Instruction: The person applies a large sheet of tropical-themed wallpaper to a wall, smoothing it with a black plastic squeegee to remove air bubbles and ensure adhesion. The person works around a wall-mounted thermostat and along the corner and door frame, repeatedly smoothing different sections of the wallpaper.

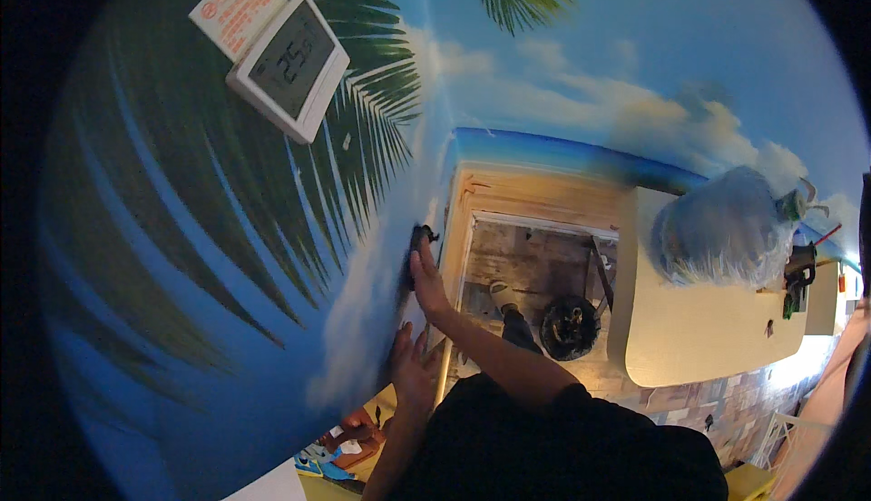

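My right hand [429, 284] is raised to the painted wall [286, 378], near the inside corner. Its fingers lie along a small black object [417, 241], held against the wall surface. What the object is cannot be made out, and the hand covers part of it. Lower down, my left hand [413, 373] rests by the same wall with its fingers apart and nothing visible in it. A white digital thermometer [292, 69] is fixed to the wall above, with a printed card [238, 7] behind it.
At the right, a pale table [701, 337] bears a large item wrapped in clear plastic [725, 229] and a dark tool [797, 280]. A black-lined bin [570, 327] stands on the floor by my foot [504, 295]. Several items [326, 463] lie below my left arm.
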`<state>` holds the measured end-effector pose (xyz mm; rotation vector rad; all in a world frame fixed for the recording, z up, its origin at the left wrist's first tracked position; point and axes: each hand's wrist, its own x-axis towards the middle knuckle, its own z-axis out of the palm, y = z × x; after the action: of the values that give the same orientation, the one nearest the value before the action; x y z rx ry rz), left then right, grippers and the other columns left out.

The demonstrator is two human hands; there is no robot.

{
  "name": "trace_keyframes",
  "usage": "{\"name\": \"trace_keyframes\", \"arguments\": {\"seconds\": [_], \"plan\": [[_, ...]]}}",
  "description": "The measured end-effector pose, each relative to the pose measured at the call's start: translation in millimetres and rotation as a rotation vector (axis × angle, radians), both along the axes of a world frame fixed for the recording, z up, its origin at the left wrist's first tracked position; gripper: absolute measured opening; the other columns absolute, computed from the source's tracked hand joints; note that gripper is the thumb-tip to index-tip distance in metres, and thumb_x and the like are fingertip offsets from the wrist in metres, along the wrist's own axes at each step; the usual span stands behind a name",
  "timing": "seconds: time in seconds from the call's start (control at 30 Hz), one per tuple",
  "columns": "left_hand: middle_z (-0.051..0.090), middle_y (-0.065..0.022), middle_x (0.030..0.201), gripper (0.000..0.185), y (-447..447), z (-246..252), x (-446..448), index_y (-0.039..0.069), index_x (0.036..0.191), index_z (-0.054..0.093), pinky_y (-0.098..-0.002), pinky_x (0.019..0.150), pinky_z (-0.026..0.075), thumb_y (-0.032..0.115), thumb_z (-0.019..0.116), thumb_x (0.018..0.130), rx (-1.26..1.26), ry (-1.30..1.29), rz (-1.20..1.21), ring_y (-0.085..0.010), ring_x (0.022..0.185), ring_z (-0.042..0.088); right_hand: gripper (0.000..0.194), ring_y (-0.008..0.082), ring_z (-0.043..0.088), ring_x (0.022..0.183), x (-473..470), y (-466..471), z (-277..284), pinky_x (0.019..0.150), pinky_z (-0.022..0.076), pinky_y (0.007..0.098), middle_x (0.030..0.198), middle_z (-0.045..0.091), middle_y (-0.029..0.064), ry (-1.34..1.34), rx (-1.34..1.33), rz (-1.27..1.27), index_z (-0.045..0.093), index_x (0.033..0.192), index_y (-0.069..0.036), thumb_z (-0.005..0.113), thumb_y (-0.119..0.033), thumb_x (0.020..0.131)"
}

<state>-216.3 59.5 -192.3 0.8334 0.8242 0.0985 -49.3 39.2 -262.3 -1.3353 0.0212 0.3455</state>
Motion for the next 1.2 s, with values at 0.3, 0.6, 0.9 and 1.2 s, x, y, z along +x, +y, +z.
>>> {"name": "trace_keyframes", "arguments": {"seconds": [0.3,0.6,0.9,1.2], "plan": [[0.035,0.0015,0.161,0.055,-6.1,-7.1,61.8,0.015,0.153,0.035,-0.05,0.109,0.033,0.029,0.051,0.102,-0.039,0.089,0.064,-0.0248,0.141,0.039,0.072,0.0281,0.035,0.146,28.1,-0.6,-4.6,0.119,0.0275,0.037,0.162,0.032,0.0162,0.097,0.016,0.002,0.018,0.162,-0.008,0.041,-0.049,0.108],[0.039,0.001,0.16,0.053,-9.4,-7.3,105.5,0.017,0.151,0.039,-0.0495,0.107,0.034,0.034,0.05,0.102,-0.044,0.037,0.079,-0.0249,0.143,0.04,0.069,0.0287,0.048,0.134,112.8,-15.9,-69.5,0.109,0.0403,0.0425,0.15,0.045,0.015,0.523,0.357,0.013,0.027,0.16,-0.014,0.042,-0.054,0.105],[0.026,-0.0063,0.164,0.07,-7.1,-36.7,111.9,0.016,0.158,0.028,-0.0532,0.121,0.012,0.054,0.046,0.102,-0.096,0.095,0.038,-0.0272,0.151,0.024,0.07,0.0324,0.027,0.15,115.0,-0.3,-20.1,0.121,0.0233,0.0424,0.163,0.028,0.0202,-0.081,-0.05,-0.067,0.023,0.159,-0.003,0.045,-0.043,0.107],[0.041,-0.0012,0.158,0.058,-22.2,0.2,135.1,0.017,0.148,0.04,-0.0522,0.108,0.031,0.04,0.056,0.097,0.02,0.111,0.135,-0.0266,0.141,0.04,0.068,0.0344,0.016,0.155,169.1,2.1,-85.5,0.125,0.0143,0.041,0.167,0.017,0.021,-0.02,-0.176,-0.102,0.026,0.159,-0.002,0.041,-0.044,0.108]]}}
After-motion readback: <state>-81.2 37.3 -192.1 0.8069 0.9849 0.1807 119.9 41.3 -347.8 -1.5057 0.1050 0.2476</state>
